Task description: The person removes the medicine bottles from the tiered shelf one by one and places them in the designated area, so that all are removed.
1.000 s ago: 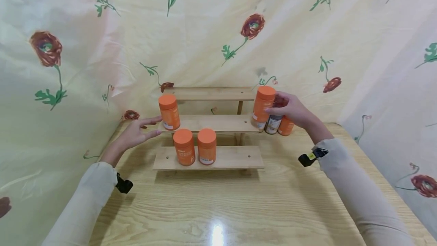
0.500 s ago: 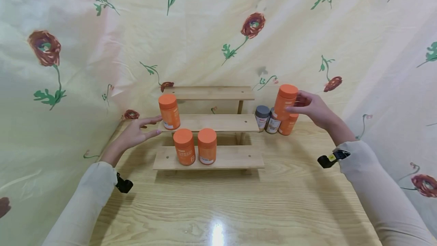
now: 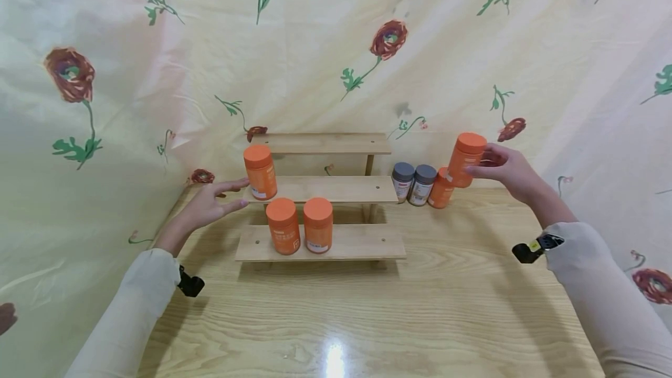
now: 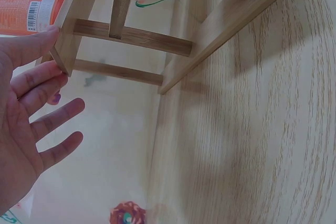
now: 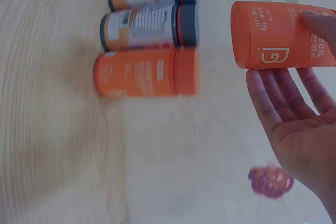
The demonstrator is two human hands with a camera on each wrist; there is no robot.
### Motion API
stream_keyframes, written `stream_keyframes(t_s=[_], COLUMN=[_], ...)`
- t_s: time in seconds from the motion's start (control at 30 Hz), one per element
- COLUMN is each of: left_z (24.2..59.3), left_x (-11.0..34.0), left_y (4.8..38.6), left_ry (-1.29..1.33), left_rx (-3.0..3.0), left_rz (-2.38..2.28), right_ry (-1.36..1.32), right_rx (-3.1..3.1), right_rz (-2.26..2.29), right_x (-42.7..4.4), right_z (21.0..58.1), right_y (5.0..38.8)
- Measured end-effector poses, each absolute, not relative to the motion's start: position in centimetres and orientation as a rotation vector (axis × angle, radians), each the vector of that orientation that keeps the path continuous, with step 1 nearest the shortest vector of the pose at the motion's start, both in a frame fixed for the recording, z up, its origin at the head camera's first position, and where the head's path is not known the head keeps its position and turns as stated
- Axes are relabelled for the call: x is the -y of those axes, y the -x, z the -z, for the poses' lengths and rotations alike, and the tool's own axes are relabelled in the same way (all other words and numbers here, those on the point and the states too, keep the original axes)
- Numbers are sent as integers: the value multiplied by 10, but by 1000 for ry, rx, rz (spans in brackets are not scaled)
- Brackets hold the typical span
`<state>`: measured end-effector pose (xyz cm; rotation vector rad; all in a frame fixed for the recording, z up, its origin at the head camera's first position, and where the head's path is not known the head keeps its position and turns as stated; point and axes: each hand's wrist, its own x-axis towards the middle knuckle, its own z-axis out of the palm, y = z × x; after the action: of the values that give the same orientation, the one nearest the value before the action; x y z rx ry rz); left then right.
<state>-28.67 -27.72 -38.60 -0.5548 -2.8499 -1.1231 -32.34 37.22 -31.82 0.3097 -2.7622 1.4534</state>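
Jar (image 3: 464,160) is suspended above the bench (image 3: 420,308), pinched between the thumb and fingers of the right hand (image 3: 511,169). From that grip the jar lies to the left, and the grip meets its side crosswise to the long axis. The axis runs close to vertical, leaning so that the orange cap points slightly right and the base slightly left in the head view. The base sits just to the right of the end jar (image 3: 440,192), overlapping it in that view; the right wrist view shows a gap between the two, with the base above cap level. I judge this offset to be the governing relation: any lowering from here depends on the base clearing the end jar, beyond which stand two dark-capped jars (image 3: 422,185). I would bring the axis fully upright before contact and keep the approach vertical, since a leftward drift could strike the end jar's cap. The right hand is the nearer one. The left hand (image 3: 210,206) is well apart, across the rack (image 3: 320,244), its thumb and first fingers pinching the left end of the middle shelf (image 3: 336,189), remaining fingers spread.
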Motion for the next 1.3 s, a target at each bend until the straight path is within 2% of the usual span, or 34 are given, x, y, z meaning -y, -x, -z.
stream_keyframes(t_s=[0.63, 1.3], left_z=[386, 384], left_x=[279, 276], left_y=[287, 286], left_ry=[551, 524], left_rx=[2862, 2886], left_rz=[1105, 1110], right_ry=[-116, -34], right_rx=[2793, 2723], right_rz=[-1468, -1574], right_x=[-420, -424], right_z=[348, 381], right_y=[330, 337])
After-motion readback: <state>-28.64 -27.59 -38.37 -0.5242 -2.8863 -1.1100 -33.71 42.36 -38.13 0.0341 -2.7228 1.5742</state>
